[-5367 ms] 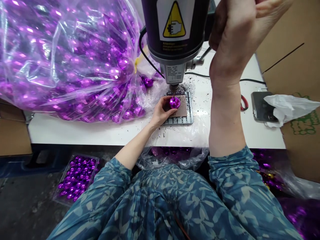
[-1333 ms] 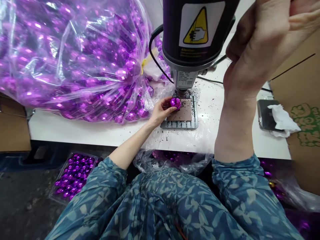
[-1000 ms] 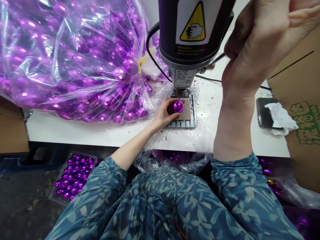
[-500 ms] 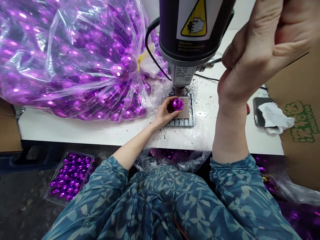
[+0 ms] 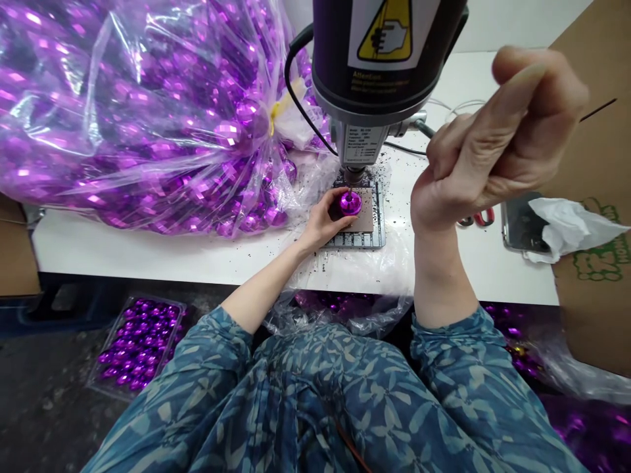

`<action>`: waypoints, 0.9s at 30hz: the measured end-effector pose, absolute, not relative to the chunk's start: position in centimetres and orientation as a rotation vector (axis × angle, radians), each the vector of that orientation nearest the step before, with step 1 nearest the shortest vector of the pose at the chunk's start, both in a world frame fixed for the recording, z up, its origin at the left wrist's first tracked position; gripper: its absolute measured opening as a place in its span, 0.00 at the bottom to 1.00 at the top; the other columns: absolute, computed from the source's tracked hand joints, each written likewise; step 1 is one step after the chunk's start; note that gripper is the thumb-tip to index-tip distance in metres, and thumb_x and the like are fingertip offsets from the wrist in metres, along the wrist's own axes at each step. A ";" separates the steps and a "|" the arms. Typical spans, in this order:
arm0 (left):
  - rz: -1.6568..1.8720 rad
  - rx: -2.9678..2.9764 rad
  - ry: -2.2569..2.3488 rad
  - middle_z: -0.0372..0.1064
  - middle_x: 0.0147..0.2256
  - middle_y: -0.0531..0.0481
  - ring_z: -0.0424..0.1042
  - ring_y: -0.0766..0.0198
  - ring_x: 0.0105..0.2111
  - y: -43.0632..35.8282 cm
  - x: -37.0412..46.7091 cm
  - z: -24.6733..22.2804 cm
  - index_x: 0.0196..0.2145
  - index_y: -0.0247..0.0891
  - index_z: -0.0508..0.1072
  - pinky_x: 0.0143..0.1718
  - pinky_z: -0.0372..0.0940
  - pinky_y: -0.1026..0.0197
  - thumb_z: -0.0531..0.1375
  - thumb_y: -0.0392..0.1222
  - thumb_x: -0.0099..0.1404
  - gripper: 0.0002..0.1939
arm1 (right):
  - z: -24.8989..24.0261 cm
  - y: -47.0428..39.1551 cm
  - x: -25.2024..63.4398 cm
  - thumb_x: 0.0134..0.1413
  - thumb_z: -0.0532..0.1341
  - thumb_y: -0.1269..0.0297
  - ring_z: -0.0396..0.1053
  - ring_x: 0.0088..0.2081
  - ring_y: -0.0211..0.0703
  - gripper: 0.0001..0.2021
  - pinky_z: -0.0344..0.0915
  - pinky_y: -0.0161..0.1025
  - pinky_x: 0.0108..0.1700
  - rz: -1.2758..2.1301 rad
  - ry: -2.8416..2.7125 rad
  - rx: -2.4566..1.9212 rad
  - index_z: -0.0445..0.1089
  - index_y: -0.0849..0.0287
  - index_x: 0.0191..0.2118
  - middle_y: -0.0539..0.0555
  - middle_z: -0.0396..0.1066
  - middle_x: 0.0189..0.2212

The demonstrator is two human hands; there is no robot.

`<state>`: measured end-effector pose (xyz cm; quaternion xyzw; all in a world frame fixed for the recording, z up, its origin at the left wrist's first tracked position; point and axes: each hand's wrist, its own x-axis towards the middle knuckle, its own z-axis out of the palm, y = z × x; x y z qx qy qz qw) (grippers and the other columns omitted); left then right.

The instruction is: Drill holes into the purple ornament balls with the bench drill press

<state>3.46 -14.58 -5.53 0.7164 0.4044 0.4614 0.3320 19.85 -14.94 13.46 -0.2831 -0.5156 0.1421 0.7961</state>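
A shiny purple ball [image 5: 350,203] rests on a brown square board [image 5: 365,213] under the drill press [image 5: 374,72]. The thumb and fingers of my left hand [image 5: 326,220] grip the ball from its left side. The bit comes down at the ball's top; whether it has entered cannot be made out. My right hand [image 5: 497,144] is raised at the right of the drill press, its fingers curled by the machine's lever [image 5: 424,126]. Most of the lever is hidden behind that hand. Dark shavings lie around the metal base [image 5: 379,238].
A big clear bag of purple balls [image 5: 162,125] fills the table's left. At the right are red-handled scissors [image 5: 486,218], a phone [image 5: 522,223], white tissue [image 5: 566,226] and a cardboard box [image 5: 596,315]. A clear tray of purple balls [image 5: 140,345] sits below left.
My right hand has come down and a little left, uncovering the scissors. The bit is lower, at the ball. My left hand has stayed around the ball.
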 end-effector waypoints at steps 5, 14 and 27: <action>1.193 1.850 1.063 0.74 0.62 0.39 0.78 0.48 0.61 -14.7 3.6 -5.2 0.66 0.45 0.66 0.65 0.73 0.41 0.72 0.55 0.68 0.34 | 12.7 -13.9 19.7 0.68 0.61 0.45 0.62 0.21 0.18 0.16 0.67 0.28 0.28 -0.007 -1.021 -0.483 0.75 0.53 0.42 0.44 0.75 0.39; 1.201 1.821 1.088 0.76 0.58 0.39 0.79 0.48 0.58 -15.0 3.8 -4.9 0.62 0.44 0.66 0.62 0.75 0.42 0.73 0.52 0.68 0.32 | 10.4 -13.5 20.3 0.70 0.56 0.41 0.43 0.16 0.21 0.19 0.48 0.36 0.18 -0.061 -1.037 -0.541 0.72 0.51 0.39 0.45 0.72 0.33; 1.226 1.742 1.110 0.78 0.55 0.41 0.80 0.50 0.56 -14.9 4.3 -4.9 0.59 0.42 0.67 0.60 0.76 0.43 0.75 0.48 0.65 0.31 | 15.2 -13.8 20.0 0.67 0.62 0.50 0.54 0.18 0.17 0.14 0.47 0.29 0.19 0.089 -1.064 -0.495 0.76 0.56 0.42 0.45 0.77 0.39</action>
